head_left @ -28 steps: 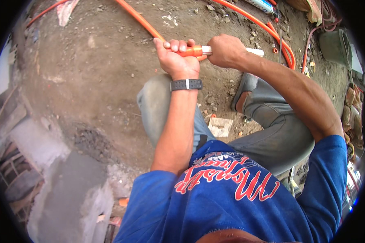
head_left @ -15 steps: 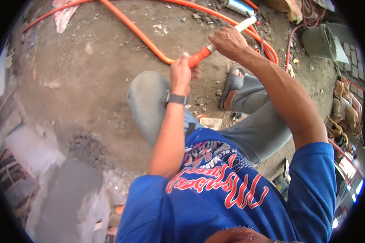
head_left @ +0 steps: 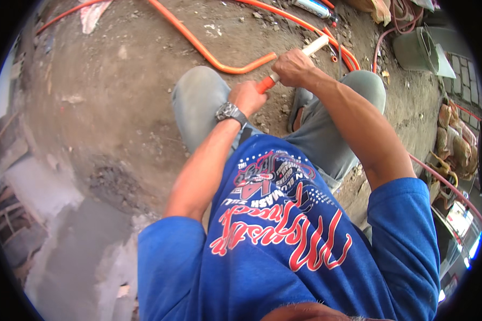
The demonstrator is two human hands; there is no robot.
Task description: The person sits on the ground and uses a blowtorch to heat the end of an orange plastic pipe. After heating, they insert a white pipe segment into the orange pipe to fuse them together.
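My left hand (head_left: 247, 98), with a watch at the wrist, is closed round a short orange tube (head_left: 265, 84). A pale rod (head_left: 315, 46) meets that tube's upper end, and my right hand (head_left: 293, 67) grips the rod around its middle. Rod and tube form one slanting line between my hands, tilted up to the right. Just beyond my left hand, a long orange pipe (head_left: 190, 47) lies bent on the dirt, its end apart from both hands. My fingers hide the tube's lower end.
More orange pipe (head_left: 292, 21) curves over the ground at the far side, near a blue-and-white cylinder (head_left: 311, 7). At far right are a grey-green bucket (head_left: 412, 51) and several sacks (head_left: 455, 139). Smooth grey cement (head_left: 85, 251) covers the lower left. My bent knees flank my hands.
My left hand has come down and toward me, off the bend of the long pipe, whose end now shows. My right hand has moved slightly left and nearer, still on the rod. My right knee has risen.
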